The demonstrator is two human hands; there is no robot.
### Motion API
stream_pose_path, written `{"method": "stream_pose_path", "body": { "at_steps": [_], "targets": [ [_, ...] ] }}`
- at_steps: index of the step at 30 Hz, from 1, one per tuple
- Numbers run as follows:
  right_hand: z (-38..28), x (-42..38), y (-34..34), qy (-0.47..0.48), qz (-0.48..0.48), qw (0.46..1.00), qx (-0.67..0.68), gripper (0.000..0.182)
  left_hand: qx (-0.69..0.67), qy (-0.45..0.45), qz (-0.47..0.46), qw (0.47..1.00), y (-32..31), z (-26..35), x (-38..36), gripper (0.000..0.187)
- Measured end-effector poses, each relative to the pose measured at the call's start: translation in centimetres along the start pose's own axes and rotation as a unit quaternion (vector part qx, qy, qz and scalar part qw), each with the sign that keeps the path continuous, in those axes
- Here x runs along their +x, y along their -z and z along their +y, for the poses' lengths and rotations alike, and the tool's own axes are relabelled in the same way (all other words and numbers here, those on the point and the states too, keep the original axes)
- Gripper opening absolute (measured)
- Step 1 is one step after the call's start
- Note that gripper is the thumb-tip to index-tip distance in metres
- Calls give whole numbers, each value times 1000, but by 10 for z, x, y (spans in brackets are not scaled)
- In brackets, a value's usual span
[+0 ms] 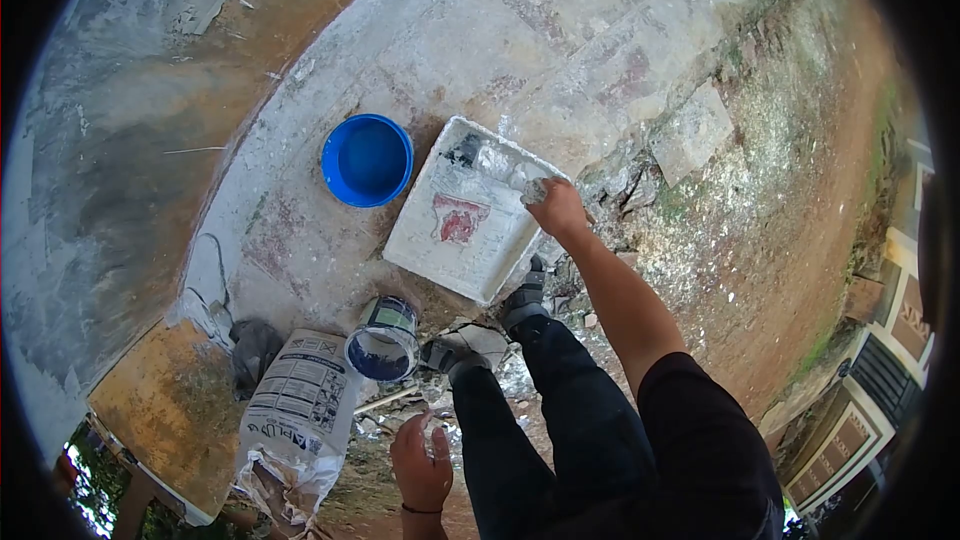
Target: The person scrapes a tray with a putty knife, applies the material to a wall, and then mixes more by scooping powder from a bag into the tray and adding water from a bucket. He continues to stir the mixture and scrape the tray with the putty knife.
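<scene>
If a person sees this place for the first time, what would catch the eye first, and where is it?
Probably the bright blue bucket, left of the picture's centre, which stands out against the pale, stained ground. Next would come the whitish tray to its right, showing a red patch, with the right hand at its right-hand edge.

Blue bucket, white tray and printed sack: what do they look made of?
Blue bucket: probably plastic, smooth with a slight sheen, judging by its even-coloured wall.
White tray: possibly plastic, rough and smeared; white residue hides the surface.
Printed sack: paper or plastic, fairly matt; its crumpled end suggests thin, flexible sheet.
</scene>
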State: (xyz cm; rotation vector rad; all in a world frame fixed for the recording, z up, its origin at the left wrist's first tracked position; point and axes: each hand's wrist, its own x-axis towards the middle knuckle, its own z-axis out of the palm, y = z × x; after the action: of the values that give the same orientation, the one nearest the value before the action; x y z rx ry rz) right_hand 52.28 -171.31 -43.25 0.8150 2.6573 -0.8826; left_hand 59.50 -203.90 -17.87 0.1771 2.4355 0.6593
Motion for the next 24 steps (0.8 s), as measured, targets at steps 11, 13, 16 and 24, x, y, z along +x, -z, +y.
{"method": "stream_pose_path", "body": {
  "at_steps": [11, 13, 16, 24],
  "targets": [
    [11, 1, 7, -46, -68, 996, -19, 39, -12, -11, -8, 1000, -6, 8, 8, 25],
    [16, -2, 9, -92, -86, 991, -39, 37, -12, -15, -13, 1000, -8, 10, 10, 25],
    [30, -7, 8, -108, -97, 988, -42, 35, -5, -17, -17, 1000, -10, 13, 11, 25],
    [61, -28, -2, -151, -94, 983, -38, 32, -17, -11, -39, 999, -14, 15, 16, 24]
  ]
}}
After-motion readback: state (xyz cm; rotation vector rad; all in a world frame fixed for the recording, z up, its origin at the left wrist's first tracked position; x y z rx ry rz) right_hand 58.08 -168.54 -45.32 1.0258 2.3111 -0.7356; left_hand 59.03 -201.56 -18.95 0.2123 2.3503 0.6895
